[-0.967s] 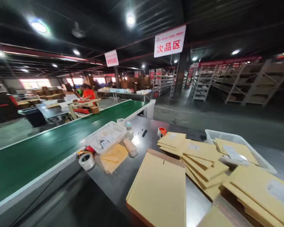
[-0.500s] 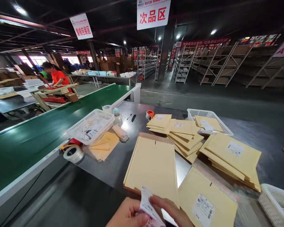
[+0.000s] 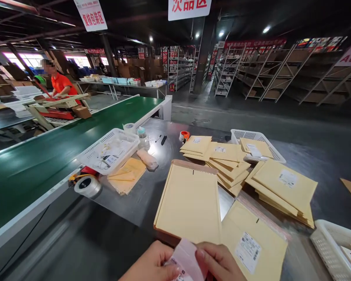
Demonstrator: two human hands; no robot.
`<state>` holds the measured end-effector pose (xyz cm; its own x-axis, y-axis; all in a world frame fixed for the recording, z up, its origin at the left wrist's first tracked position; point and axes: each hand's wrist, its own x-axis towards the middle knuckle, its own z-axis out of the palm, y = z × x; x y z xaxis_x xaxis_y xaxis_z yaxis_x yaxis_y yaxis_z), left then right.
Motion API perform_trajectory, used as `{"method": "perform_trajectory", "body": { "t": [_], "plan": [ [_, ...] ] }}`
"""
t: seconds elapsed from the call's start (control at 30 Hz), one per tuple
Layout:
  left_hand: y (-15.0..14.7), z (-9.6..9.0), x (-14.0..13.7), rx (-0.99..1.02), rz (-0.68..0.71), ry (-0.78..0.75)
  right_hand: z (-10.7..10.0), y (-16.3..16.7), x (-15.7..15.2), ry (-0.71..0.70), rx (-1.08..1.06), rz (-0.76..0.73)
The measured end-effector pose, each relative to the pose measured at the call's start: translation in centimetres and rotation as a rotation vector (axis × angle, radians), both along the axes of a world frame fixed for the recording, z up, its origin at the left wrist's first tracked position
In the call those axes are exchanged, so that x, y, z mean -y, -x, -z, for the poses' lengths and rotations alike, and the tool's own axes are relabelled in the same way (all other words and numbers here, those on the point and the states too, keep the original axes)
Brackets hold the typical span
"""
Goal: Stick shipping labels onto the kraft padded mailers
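At bottom centre of the frame, two bare hands. Left hand: fingers curled, nearly closed, thumb pressed on the left side of a thin pinkish-white slip with dark print low on it. Right hand: likewise curled, thumb and fingers pinching the slip's right side. Slip lies between the two, bent, its lower end cut by the bottom edge; print not legible.

Just above the hands, centre: plain padded mailers, apparently stacked, flap end toward the top of the frame. Right of these, lower right of centre, a mailer with a white printed label. Further right, a pile of labelled mailers; above and left of that, a second, fanned-out pile. White basket behind, one labelled mailer in it; another white basket at the lower right edge.

Left of centre on the metal table: white basket of small papers and bags, orange-yellow envelopes just below it, clear tape roll at the table's edge. Pen and black marker side by side, upper middle.

Green conveyor across the left; beyond, upper left, a co-worker in an orange shirt.
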<state>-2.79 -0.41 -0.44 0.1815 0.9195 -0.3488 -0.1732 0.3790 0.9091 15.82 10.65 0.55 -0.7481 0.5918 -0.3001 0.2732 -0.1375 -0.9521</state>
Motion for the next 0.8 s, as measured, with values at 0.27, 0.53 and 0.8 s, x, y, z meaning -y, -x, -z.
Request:
{"method": "perform_trajectory", "body": {
  "t": [0.27,0.53,0.8],
  "plan": [
    [5.6,3.8,3.8,-0.363,-0.024,0.135,0.9,-1.8,-8.0,0.19,-0.169,0.644],
    [4.3,4.5,-0.1,-0.887,0.401,-0.304,8.3,2.1,-5.6,-1.102,-0.091,0.212],
    [4.1,10.2,-2.3,-1.157,0.497,-0.393,11.9,2.3,-3.8,-1.426,0.398,-0.168]
  ]
}}
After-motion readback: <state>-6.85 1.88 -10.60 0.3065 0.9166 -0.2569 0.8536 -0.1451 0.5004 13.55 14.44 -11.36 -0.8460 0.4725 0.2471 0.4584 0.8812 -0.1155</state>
